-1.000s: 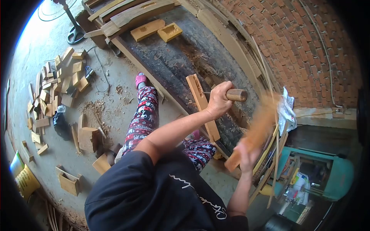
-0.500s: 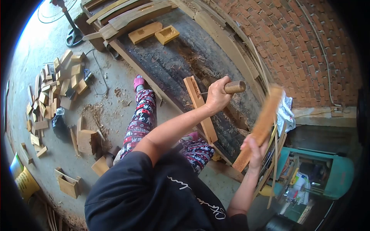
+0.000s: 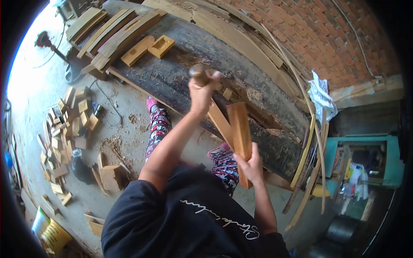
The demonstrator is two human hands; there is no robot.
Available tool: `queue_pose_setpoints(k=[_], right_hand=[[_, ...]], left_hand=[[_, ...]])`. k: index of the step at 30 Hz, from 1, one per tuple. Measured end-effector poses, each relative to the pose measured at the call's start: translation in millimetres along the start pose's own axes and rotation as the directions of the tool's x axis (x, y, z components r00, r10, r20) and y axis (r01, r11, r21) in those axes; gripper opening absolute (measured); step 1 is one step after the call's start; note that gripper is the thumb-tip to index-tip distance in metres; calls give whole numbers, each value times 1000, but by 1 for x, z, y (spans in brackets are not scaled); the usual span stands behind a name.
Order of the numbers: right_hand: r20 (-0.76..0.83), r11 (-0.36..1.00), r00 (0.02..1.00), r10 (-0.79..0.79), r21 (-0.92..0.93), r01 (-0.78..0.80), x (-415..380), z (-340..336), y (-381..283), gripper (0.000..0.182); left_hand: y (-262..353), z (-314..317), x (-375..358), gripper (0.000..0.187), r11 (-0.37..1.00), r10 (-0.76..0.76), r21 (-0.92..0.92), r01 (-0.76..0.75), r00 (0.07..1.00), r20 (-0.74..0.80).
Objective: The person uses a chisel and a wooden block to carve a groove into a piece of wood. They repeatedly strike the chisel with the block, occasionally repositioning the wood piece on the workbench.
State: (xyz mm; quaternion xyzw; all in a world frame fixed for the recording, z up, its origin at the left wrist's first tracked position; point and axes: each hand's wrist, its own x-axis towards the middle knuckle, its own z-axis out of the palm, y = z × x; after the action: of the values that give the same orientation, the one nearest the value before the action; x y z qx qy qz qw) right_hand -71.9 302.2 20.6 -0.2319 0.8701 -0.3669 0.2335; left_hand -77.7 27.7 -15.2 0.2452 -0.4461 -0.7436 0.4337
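Observation:
My left hand [image 3: 201, 95] is wrapped around the round wooden handle of a chisel [image 3: 199, 74]. Its blade is hidden behind the hand in this view; half a second ago a thin metal shaft showed at the mortised wooden piece. That wooden piece [image 3: 220, 122] lies on the dark bench below, partly covered by my left hand and the bar. My right hand [image 3: 251, 164] grips the lower part of a thick wooden bar [image 3: 241, 129] used like a mallet, held up in front of the piece, apart from the chisel.
The dark bench [image 3: 176, 77] carries shavings, two hollowed blocks [image 3: 161, 46] and curved boards [image 3: 124, 34]. Offcuts [image 3: 64, 129] are heaped on the floor at left. Long strips [image 3: 318, 159] lean by the bench's right end, near a green machine [image 3: 387, 159]. A brick wall [image 3: 301, 38] stands behind.
My left hand has moved left and up in view with the chisel, whose handle end now faces the camera. The bar in my right hand has swung left and stands more upright. The view has shifted.

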Motion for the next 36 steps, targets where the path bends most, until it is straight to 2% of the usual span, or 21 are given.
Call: queue_pose_setpoints(k=[2,4,6,8,10,11,12,14,16,18,21,24,27,29,31,33,36], right_hand=[[-28,998,999,-46,-35,45,-6,13,12,52],[-14,999,1000,-19,26,19,-10,17,17,54],[-73,1000,997,-26,-2,26,-14,19,20,56],[-78,1000,997,5,2,-5,-17,16,22,57],[-82,999,996,35,6,-35,-21,13,24,58],[-91,998,994,59,25,-57,-23,11,25,54],[-98,996,992,82,43,-78,-25,10,26,50],[-129,999,991,38,41,-33,-29,10,31,50],[-129,993,991,30,115,-15,-32,7,27,50],[-133,992,991,18,125,-1,-34,6,25,50],[-149,986,989,12,163,13,-36,5,21,50],[-183,983,982,-41,169,72,-36,4,16,49],[-188,975,979,-77,190,113,-35,2,13,48],[-205,961,972,-115,225,161,-35,1,9,47],[-200,964,975,-101,223,146,-34,-1,9,47],[-177,966,982,-65,235,106,-34,-2,8,48],[-201,965,977,-78,229,125,-33,-1,9,48]], left_hand=[[0,-10,5,22,979,39,-199,-38,999,0],[0,-12,8,14,937,42,-347,-46,999,-21],[-1,-19,12,13,929,89,-363,-72,995,32],[13,-18,11,13,901,40,-434,-9,997,62],[17,-18,9,14,936,62,-350,-35,996,67],[18,-18,8,14,960,86,-271,-66,994,63],[19,-21,7,14,962,84,-267,-63,994,70],[18,-27,5,26,982,188,-38,-184,965,183],[10,-29,3,29,985,172,-59,-164,970,173],[4,-30,2,21,982,169,61,-179,975,141],[-9,-26,4,19,962,254,86,-260,964,75],[-3,-19,2,18,971,235,25,-236,971,51],[-6,-27,6,22,971,236,-1,-238,960,151],[3,-21,4,23,969,234,38,-242,961,147],[11,-19,3,27,962,228,117,-247,961,154],[14,-15,1,27,961,224,128,-246,960,167],[12,-9,2,27,959,227,135,-250,959,168]])
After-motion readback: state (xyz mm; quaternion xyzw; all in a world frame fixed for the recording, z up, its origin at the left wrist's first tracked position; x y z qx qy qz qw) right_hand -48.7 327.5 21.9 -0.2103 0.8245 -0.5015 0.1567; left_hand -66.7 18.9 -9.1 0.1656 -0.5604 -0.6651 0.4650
